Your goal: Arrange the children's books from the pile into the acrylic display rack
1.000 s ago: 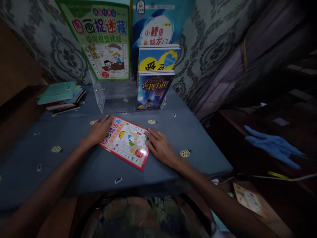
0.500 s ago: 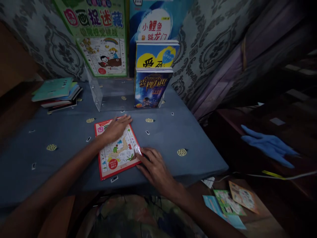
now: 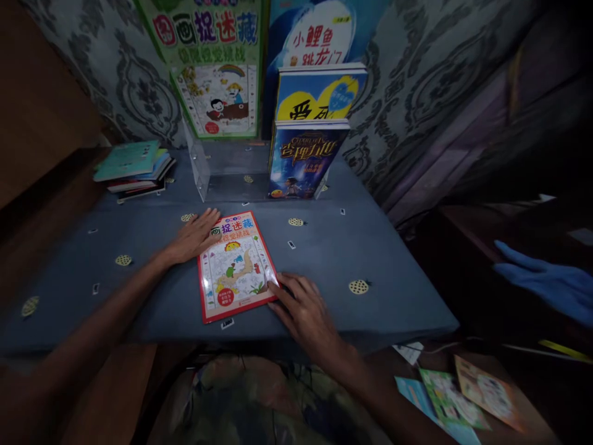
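A red-bordered children's picture book (image 3: 238,266) lies face up on the blue-grey tablecloth (image 3: 333,256). Its cover shows a cartoon sun and small drawings. Flat across the book's upper left corner rests my left hand (image 3: 192,236), fingers stretched out and partly hiding the title. My right hand (image 3: 303,312) is bent around the lower right corner, with a fingertip on the cover and the thumb by the edge. Behind the book, a clear acrylic book stand (image 3: 199,176) carries a dark blue book (image 3: 303,162), a blue-and-yellow book (image 3: 319,93) and a green book (image 3: 220,86).
A stack of thin books (image 3: 132,167) sits at the table's left rear. Another blue book (image 3: 319,31) stands tall at the back. To the right, a blue glove-like shape (image 3: 546,278) shows over a dark surface. Several booklets (image 3: 451,395) lie below the table at right.
My left hand has slid from the top of the cover to its upper left corner, uncovering most of the title. My right hand stays at the lower right corner. The view has shifted left.
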